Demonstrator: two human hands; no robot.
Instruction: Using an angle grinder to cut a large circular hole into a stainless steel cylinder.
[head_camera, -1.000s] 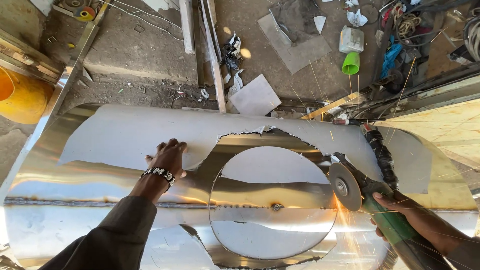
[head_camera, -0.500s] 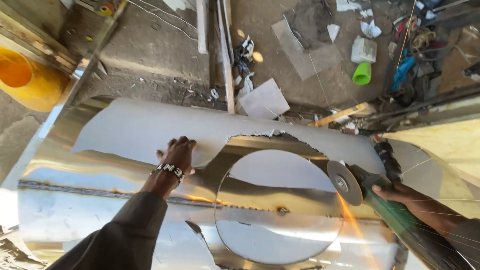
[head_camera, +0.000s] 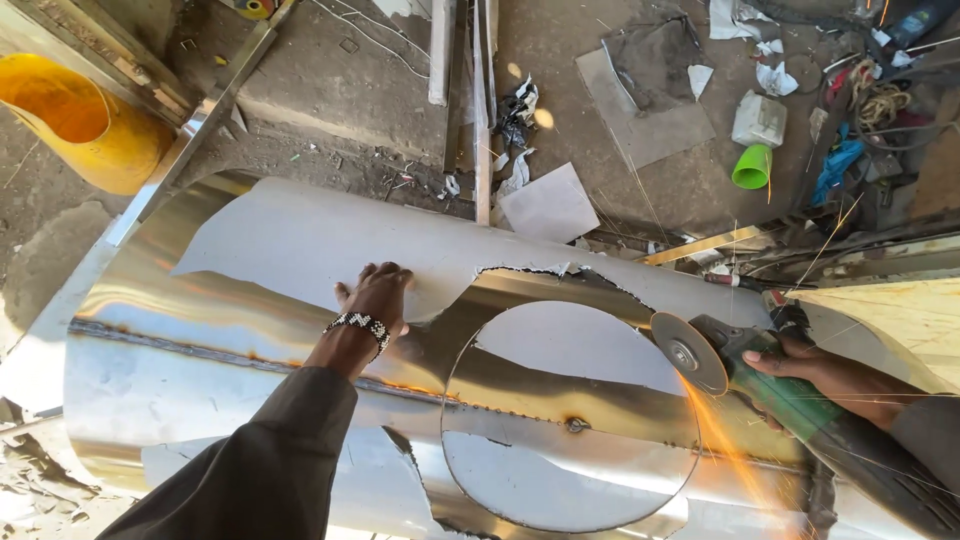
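Mid-cut on steel cylinder (head_camera: 250, 400): right hand (head_camera: 800, 365) fingers wrapped around angle grinder (head_camera: 745, 375) sparking at circle's right edge, left hand (head_camera: 375, 295) flat, fingers spread left of circle; next needs steady tracking along the line.

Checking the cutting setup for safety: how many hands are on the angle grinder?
1. Only the right hand grips the angle grinder at the circle's right edge. The left hand lies flat on the steel cylinder, apart from the tool.
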